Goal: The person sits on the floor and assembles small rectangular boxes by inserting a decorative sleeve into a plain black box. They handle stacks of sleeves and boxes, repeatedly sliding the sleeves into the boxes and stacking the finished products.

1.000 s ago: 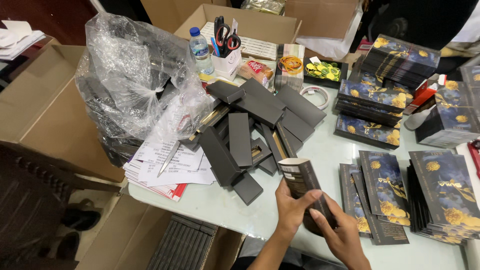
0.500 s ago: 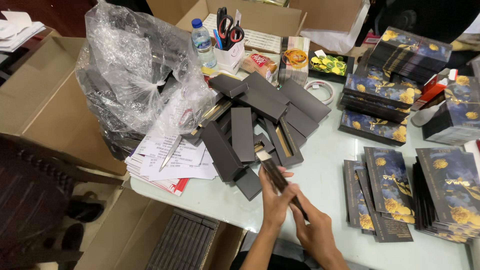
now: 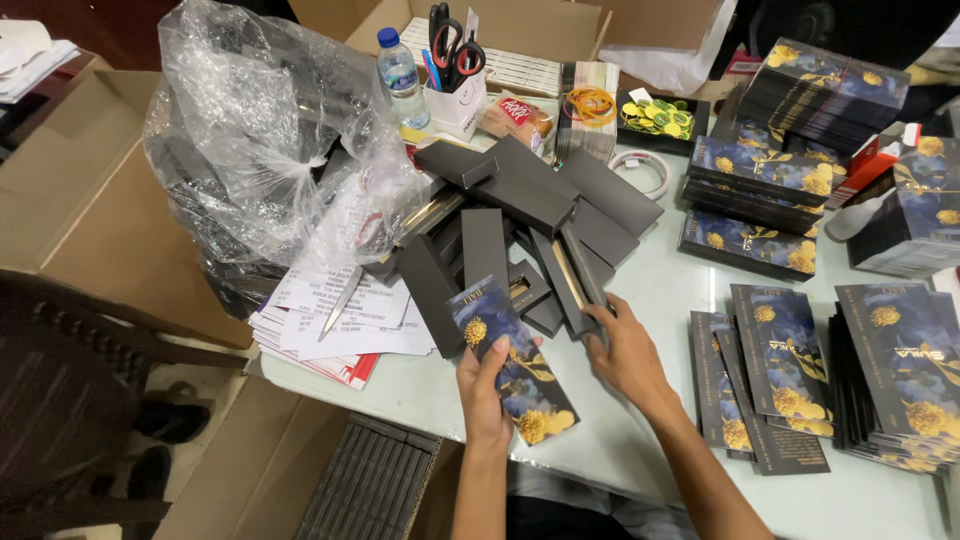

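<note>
The left hand (image 3: pixel 487 400) is gripping a flat dark blue cardboard sleeve with gold flowers (image 3: pixel 512 358), just above the near edge of the pale glossy table (image 3: pixel 660 300). The right hand (image 3: pixel 622 350) is closing its fingers on a long matte dark grey box (image 3: pixel 585 280) at the edge of the loose grey pile (image 3: pixel 520 220). I think pulling this box could make its neighbours slide, because their smooth faces are lying crossed. Crinkled clear plastic (image 3: pixel 260 130) is lying just behind.
</note>
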